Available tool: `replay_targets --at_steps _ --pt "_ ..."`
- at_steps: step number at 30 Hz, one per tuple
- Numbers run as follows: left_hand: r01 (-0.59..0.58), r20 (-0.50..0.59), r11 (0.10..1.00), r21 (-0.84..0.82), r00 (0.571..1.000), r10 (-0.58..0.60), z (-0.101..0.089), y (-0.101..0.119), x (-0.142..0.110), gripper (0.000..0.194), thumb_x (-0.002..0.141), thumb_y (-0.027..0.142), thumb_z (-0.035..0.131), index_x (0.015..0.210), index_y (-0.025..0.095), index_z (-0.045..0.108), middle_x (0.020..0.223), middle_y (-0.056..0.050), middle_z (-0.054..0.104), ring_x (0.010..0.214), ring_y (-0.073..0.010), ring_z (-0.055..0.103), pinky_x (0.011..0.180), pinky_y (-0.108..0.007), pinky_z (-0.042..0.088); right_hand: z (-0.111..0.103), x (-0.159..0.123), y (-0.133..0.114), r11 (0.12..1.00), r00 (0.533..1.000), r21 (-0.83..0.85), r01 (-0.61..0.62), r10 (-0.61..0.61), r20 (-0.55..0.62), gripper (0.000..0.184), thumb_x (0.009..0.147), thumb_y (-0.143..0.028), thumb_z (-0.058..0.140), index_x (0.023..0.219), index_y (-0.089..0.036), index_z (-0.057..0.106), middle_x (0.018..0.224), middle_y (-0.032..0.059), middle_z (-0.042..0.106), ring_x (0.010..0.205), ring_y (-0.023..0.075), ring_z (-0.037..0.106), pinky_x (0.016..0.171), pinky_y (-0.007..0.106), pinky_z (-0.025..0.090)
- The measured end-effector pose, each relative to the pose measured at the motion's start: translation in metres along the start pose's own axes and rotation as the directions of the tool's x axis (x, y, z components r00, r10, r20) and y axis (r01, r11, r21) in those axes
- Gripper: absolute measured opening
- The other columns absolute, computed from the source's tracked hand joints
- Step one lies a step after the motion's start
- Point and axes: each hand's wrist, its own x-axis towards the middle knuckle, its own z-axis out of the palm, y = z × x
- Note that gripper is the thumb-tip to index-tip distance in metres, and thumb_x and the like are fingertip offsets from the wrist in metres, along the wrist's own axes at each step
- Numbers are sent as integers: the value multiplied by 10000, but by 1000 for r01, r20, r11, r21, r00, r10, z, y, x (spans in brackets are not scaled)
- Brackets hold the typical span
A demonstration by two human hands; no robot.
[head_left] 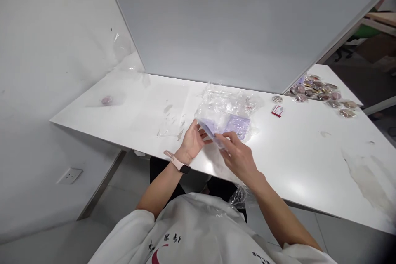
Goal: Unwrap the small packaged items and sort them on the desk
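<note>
A flat purple packet in clear plastic (208,127) is held tilted above the white table. My left hand (192,142), with a pink-banded watch on the wrist, grips its left side, and some of those fingers are hidden behind it. At its near right edge, my right hand (238,154) pinches the packet between thumb and fingers. Just beyond the right hand, a second purple packet (239,125) lies flat on the table. Crumpled clear plastic bags (221,99) spread out behind both packets.
A red and white small box (277,110) lies to the right beside a round wrapped item (277,99). Several round wrapped items (318,86) are heaped at the far right. A grey panel (216,29) stands along the back of the table (297,148). A small pinkish item (107,100) sits at left.
</note>
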Motion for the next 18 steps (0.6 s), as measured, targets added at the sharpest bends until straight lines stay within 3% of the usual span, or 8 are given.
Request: replay_targets --at_steps 3,5,8,10,13,15,18 --pt "-5 13 999 -41 1000 5 -6 -3 -1 516 856 587 638 1131 151 634 1073 -131 691 1071 -290 648 947 -430 513 9 1 2 981 990 182 -62 37 134 439 893 -460 645 1294 -283 664 1110 84 672 704 170 601 600 315 511" --pt "-40 -44 998 48 998 42 -12 -6 2 446 789 351 768 1160 157 614 1102 -112 688 1072 -261 649 971 -409 498 12 4 10 934 989 329 -142 121 83 349 876 -475 671 1151 -270 734 959 53 686 749 176 608 665 321 524" --pt "-65 -129 980 186 988 90 -23 -9 9 596 685 97 790 1232 185 572 1200 -100 661 1098 -229 637 992 -379 482 2 10 26 831 943 496 -252 326 -66 234 858 -439 689 962 -242 760 772 12 650 649 144 558 616 300 487" --pt "-92 -144 966 242 981 129 -30 -5 16 704 678 74 783 1320 204 526 1275 -108 629 1146 -234 618 1007 -369 473 -13 15 37 736 876 619 -274 456 -154 216 820 -408 729 946 -233 745 673 -20 589 544 110 485 525 269 420" --pt "-103 -221 925 367 956 195 -35 3 21 942 679 98 802 1497 243 358 1414 -152 519 1266 -274 546 1041 -396 444 -38 20 47 589 805 784 -197 553 -213 209 740 -344 792 898 -236 709 635 -52 506 483 72 400 468 244 350" --pt "-150 -255 848 508 914 314 -33 5 20 1019 702 147 815 1550 283 267 1520 -163 401 1380 -306 432 1098 -438 386 -46 24 47 528 813 834 -159 549 -193 225 703 -321 811 867 -243 679 645 -59 475 479 64 374 453 237 334" --pt "-269 -99 729 629 903 418 -18 -1 12 943 754 248 814 1542 320 302 1580 -128 339 1477 -338 274 1169 -505 269 -44 32 36 480 854 860 -176 509 -109 259 681 -338 825 855 -250 653 632 -63 449 475 65 359 431 230 323"
